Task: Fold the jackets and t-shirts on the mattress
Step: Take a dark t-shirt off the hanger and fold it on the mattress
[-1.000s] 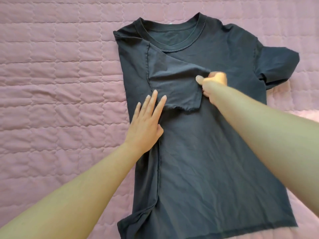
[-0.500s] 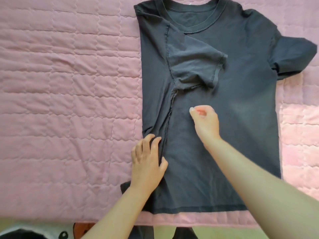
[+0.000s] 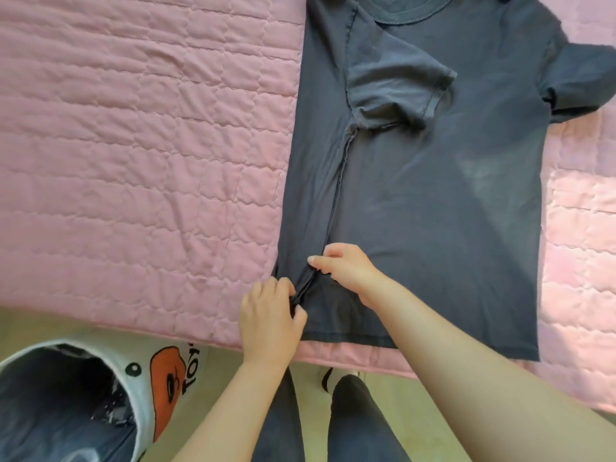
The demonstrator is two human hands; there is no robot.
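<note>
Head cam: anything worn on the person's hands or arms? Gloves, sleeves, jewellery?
Nothing worn shows. The left hand and right hand are bare, with no gloves, rings or markings visible. The left forearm and right forearm are uncovered to the frame edge: no sleeve cuff, watch or bracelet in view.
</note>
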